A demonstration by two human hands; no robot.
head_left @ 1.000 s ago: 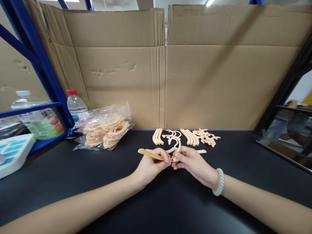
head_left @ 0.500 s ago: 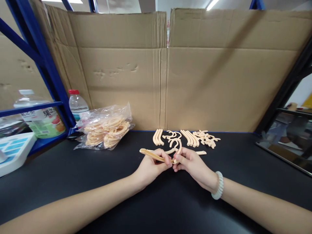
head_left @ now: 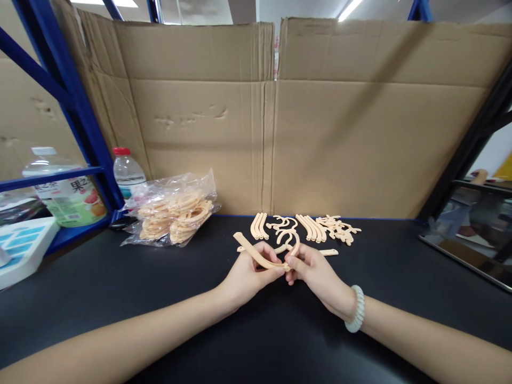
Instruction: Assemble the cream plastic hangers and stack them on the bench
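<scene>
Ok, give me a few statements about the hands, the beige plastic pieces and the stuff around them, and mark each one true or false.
1. The left hand grips a long curved beige strip. True.
2. The right hand lies flat and empty on the black table. False: it pinches a curved hook piece against the strip's end.
3. A clear bag of beige pieces lies left of the hands. True.
4. The bottle beside the bag has a green cap. False: it is red.
5. Loose beige pieces lie beyond the hands, near the cardboard. True.
</scene>
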